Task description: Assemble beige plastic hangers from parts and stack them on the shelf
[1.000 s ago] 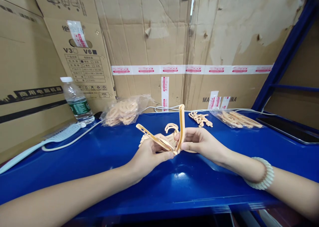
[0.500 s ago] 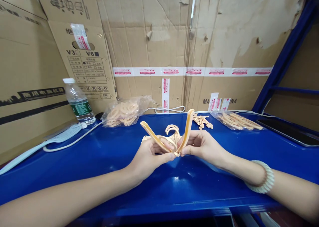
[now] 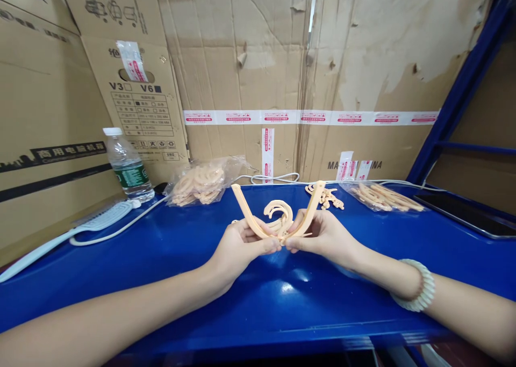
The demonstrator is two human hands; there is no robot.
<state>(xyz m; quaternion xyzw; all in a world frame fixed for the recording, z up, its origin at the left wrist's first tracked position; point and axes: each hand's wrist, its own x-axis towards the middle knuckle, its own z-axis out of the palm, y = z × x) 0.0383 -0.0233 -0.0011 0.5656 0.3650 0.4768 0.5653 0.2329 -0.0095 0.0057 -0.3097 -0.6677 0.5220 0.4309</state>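
Note:
My left hand (image 3: 245, 243) pinches the lower end of a curved, cream-coloured strip (image 3: 244, 206), which rises to the left. A matching curved strip (image 3: 314, 203) is pinched in my right hand (image 3: 322, 238) and rises to the right. Their lower ends meet between my fingertips, so the two form a wide U; whether they are joined there I cannot tell. Just behind them is a curled cream piece (image 3: 282, 208), partly hidden by my hands and the strips. Small branching cream pieces (image 3: 331, 198) lie on the table beyond my right hand.
On the blue table (image 3: 193, 302) are a bag of ring-shaped pieces (image 3: 201, 181), a bag of long strips (image 3: 382, 196) and a dark flat device (image 3: 467, 214). A water bottle (image 3: 129, 168) and a pale blue hairbrush (image 3: 100, 219) stand left. Cardboard (image 3: 242, 82) walls the back.
The two strips have turned in my fingers, showing more of their smooth faces, and their upper ends have shifted slightly right. Both hands have moved only a little.

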